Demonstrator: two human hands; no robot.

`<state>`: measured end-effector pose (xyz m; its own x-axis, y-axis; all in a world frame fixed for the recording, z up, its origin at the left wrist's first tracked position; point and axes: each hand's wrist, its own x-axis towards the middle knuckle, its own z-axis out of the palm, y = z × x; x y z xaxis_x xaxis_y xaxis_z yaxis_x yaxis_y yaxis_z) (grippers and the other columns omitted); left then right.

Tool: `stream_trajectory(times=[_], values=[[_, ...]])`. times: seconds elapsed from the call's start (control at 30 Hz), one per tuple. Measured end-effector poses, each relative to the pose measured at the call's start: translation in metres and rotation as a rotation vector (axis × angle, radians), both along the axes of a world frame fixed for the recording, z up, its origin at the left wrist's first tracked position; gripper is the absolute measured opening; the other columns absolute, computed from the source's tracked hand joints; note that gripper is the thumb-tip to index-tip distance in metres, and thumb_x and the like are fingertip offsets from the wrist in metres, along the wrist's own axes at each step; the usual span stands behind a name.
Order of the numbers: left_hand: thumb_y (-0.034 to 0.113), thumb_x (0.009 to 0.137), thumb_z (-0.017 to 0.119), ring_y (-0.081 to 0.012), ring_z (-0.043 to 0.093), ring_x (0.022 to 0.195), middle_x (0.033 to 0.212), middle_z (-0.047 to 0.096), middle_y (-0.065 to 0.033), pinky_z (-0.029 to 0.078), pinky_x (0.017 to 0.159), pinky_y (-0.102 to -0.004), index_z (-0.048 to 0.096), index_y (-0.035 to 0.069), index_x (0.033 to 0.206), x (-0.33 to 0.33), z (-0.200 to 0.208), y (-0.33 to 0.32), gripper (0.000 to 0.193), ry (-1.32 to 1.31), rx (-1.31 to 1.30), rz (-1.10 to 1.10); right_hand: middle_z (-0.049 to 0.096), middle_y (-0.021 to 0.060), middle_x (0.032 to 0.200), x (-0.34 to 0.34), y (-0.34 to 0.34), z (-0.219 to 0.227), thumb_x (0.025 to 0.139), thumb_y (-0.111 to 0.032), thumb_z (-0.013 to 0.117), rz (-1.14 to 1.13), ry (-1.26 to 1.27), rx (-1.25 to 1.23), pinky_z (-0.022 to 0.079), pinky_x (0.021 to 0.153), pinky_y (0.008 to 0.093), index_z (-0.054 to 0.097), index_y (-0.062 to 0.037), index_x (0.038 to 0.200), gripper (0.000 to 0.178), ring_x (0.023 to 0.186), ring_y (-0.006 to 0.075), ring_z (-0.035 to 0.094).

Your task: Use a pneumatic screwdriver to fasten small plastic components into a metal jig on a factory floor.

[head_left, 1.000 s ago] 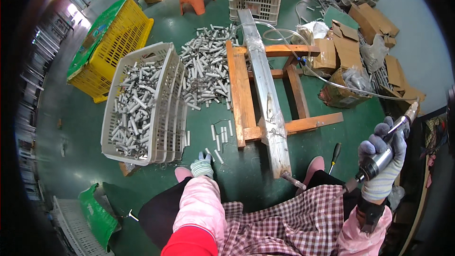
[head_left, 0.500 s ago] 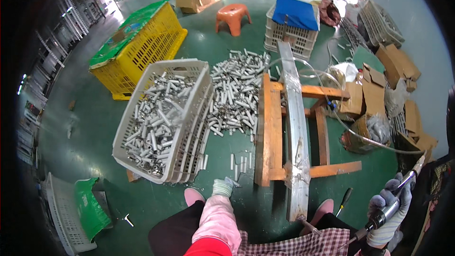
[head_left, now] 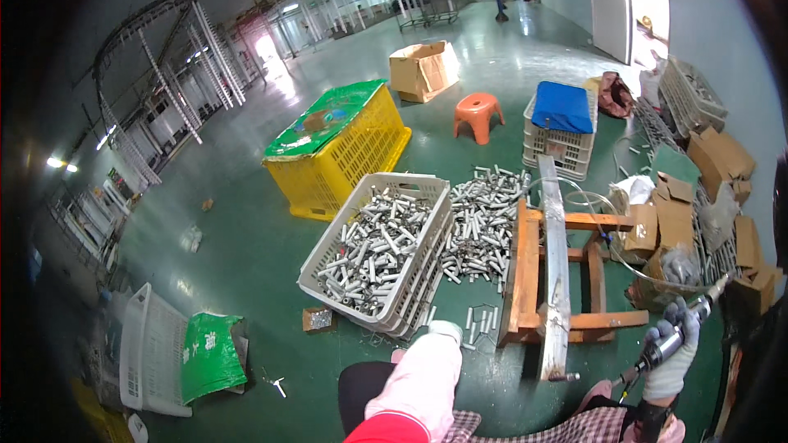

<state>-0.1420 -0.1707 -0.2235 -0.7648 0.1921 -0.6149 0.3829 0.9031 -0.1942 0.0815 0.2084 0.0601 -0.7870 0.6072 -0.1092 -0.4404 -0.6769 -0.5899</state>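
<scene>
My right hand (head_left: 676,371), in a grey-white glove, is closed around a pneumatic screwdriver (head_left: 666,345). Its slim bit points down-left, and a clear hose (head_left: 657,281) joins its upper end. My left arm reaches forward in a pink sleeve (head_left: 421,377); the pale glove cuff (head_left: 444,330) shows at its end, but the fingers are hidden. Just beyond that cuff, several loose grey tubes (head_left: 483,321) are on the floor. Between my arms a metal bar (head_left: 556,279) lies across a wooden frame (head_left: 525,271), with a small dark stub (head_left: 565,376) at its near end.
A white crate (head_left: 328,267) full of metal tubes stands beside a tube pile (head_left: 480,226). Behind are a yellow crate (head_left: 349,156), an orange stool (head_left: 478,119) and a cardboard box (head_left: 423,71). Cardboard pieces (head_left: 675,213) line the right wall. A white basket (head_left: 153,353) stands left.
My view has tilted up and turned left, so the scene sits lower and further right. The left glove's fingers have gone out of sight behind the sleeve. The right hand still grips the pneumatic screwdriver.
</scene>
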Motion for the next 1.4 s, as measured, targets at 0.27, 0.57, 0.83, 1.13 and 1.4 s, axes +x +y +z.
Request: stream_trajectory(times=[0.27,0.57,0.83,1.13,1.4], values=[[0.025,0.088,0.06,-0.0183,0.063,0.072,0.08,0.065,-0.009,0.049,0.063,-0.034,0.06,0.005,0.106,-0.001,0.141,0.025,0.027,-0.02,1.103,0.362,0.059,0.006,0.086,0.002,-0.015,0.028,0.081,-0.024,0.065,0.031,0.068,0.031,0.052,0.056,0.0306,0.051,-0.0045,0.109,0.037,0.063,0.014,0.057],[0.016,0.087,0.064,-0.0129,0.061,0.077,0.097,0.064,-0.0067,0.05,0.069,-0.0246,0.06,-0.001,0.109,0.144,0.254,0.144,0.028,-0.868,1.588,0.419,0.061,0.0103,0.088,0.024,0.005,0.013,0.082,-0.02,0.065,-0.084,0.043,-0.01,0.054,0.057,0.0322,0.05,-0.0049,0.11,0.035,0.061,0.0161,0.06],[0.014,0.087,0.064,-0.0094,0.059,0.077,0.102,0.065,-0.0059,0.048,0.073,-0.0226,0.066,-0.002,0.098,0.155,0.241,0.164,0.02,-0.789,1.552,0.265,0.061,0.0112,0.09,0.019,0.007,0.011,0.084,-0.019,0.063,-0.057,0.026,-0.037,0.054,0.06,0.0329,0.05,-0.0046,0.111,0.034,0.062,0.0168,0.061],[0.013,0.084,0.061,-0.0191,0.066,0.073,0.081,0.068,-0.0089,0.051,0.068,-0.0265,0.067,0.008,0.102,0.16,0.243,0.166,0.019,-0.173,1.368,-0.27,0.059,0.0071,0.09,0.016,0.013,0.029,0.085,-0.02,0.06,-0.115,0.122,0.051,0.051,0.06,0.0322,0.052,-0.0054,0.11,0.03,0.063,0.0149,0.057],[0.027,0.082,0.062,-0.025,0.065,0.078,0.085,0.067,-0.0094,0.051,0.069,-0.0309,0.065,0.013,0.102,0.165,0.22,0.17,0.024,-0.099,1.23,-0.274,0.06,0.0096,0.096,0.018,-0.015,0.077,0.085,-0.02,0.06,-0.219,0.232,0.401,0.049,0.064,0.0331,0.048,-0.0028,0.118,0.039,0.065,0.0146,0.058]])
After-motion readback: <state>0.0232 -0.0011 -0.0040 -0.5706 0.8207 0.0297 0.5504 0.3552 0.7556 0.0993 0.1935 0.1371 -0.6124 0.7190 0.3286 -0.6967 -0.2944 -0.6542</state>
